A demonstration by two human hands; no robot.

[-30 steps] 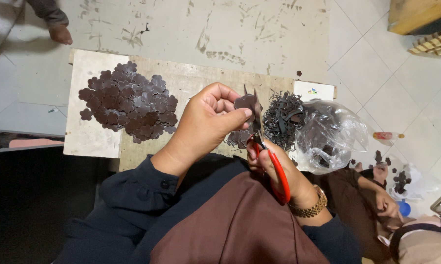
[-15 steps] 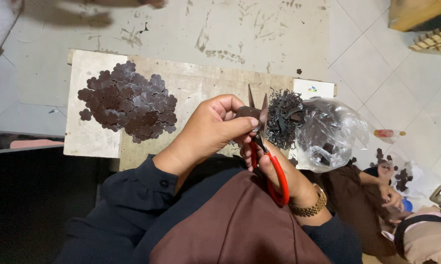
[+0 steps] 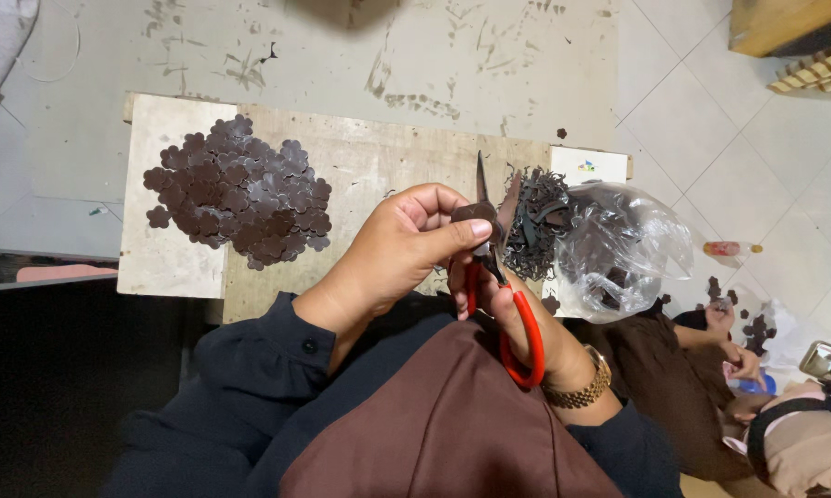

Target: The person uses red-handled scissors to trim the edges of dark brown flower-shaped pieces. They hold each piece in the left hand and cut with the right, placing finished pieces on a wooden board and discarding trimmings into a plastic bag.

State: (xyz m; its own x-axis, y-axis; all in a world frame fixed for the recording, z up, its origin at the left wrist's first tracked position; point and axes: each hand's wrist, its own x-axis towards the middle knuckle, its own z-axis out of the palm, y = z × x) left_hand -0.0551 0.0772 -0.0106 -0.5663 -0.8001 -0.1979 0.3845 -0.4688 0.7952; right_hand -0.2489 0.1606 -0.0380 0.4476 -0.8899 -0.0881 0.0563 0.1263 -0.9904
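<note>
Gripping scissors (image 3: 491, 242) and brown piece (image 3: 473, 214), hands stay put — blades now opened wider

cutouts heap (image 3: 240, 192) on board (image 3: 378, 157), left | scraps (image 3: 540, 221) right | bag (image 3: 623, 249) right of scraps

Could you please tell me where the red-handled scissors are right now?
In the head view, the red-handled scissors sit centre frame in the right hand, blades up beside the left hand pinching a small brown piece.

Craft workshop: scuffed wooden board (image 3: 360, 166) heaped with brown cut-outs (image 3: 240, 194).
</note>
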